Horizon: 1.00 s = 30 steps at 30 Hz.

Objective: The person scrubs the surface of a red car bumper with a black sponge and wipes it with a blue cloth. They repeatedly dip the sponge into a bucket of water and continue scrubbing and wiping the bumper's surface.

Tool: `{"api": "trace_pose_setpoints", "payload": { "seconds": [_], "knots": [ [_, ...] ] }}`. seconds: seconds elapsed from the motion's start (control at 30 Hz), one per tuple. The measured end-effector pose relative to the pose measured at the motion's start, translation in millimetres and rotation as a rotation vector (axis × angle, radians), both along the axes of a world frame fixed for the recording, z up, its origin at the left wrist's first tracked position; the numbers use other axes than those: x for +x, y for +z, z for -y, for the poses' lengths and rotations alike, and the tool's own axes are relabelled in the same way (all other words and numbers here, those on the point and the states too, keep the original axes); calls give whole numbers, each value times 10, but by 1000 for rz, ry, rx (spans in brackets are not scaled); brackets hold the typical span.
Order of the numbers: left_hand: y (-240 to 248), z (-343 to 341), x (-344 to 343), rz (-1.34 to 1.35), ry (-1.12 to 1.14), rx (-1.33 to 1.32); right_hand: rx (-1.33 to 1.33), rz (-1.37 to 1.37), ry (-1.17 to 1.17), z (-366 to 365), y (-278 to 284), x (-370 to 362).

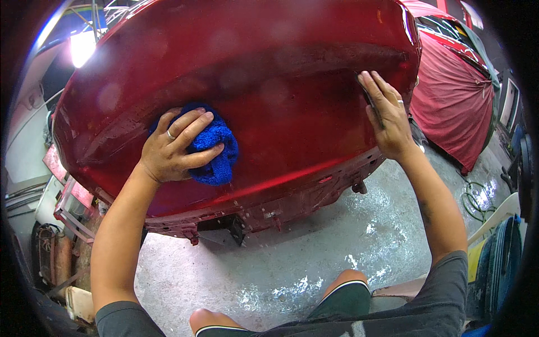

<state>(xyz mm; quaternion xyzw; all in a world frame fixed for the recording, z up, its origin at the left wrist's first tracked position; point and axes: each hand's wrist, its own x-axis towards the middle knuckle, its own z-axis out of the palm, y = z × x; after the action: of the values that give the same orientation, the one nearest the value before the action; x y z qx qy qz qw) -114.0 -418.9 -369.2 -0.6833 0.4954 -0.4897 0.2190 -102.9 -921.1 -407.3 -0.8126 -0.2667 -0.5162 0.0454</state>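
A red car body panel (303,123), shaped like a trunk lid, fills the upper middle, its surface wet and dulled in places. My left hand (177,146) grips a bunched blue microfiber cloth (216,151) and presses it to the panel's left part. Water drips from the lower edge below the cloth. Over on the right side, my right hand (390,118) lies along the panel with its fingers together. Under those fingers and the thumb it holds a thin dark piece of sandpaper (371,104), seen mostly edge-on; the rest is hidden by the hand.
Below the panel lies a wet grey floor (269,281). A car under a red cover (449,95) stands at the right, with a green hose (477,202) coiled near it. At the left are a metal stand (73,210) and a rusty cylinder (63,258).
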Motion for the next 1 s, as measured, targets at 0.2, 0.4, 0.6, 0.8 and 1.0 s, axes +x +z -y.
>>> {"api": "trace_pose_setpoints", "payload": {
  "seconds": [0.2, 0.4, 0.6, 0.8, 1.0],
  "knots": [
    [-20, -31, 26, 12, -37, 24, -295, 69, 125, -489, -44, 302],
    [-65, -1, 34, 18, -25, -21, -378, 121, 235, -1566, -21, 281],
    [-28, -77, 27, 9, -36, 10, -445, 62, -24, -785, 91, 287],
    [-108, -16, 44, 3, -33, -36, -305, -14, 114, -905, -99, 399],
    [-32, 15, 60, 15, -35, 7, -140, -8, 79, -857, -793, 236]
  ]
}}
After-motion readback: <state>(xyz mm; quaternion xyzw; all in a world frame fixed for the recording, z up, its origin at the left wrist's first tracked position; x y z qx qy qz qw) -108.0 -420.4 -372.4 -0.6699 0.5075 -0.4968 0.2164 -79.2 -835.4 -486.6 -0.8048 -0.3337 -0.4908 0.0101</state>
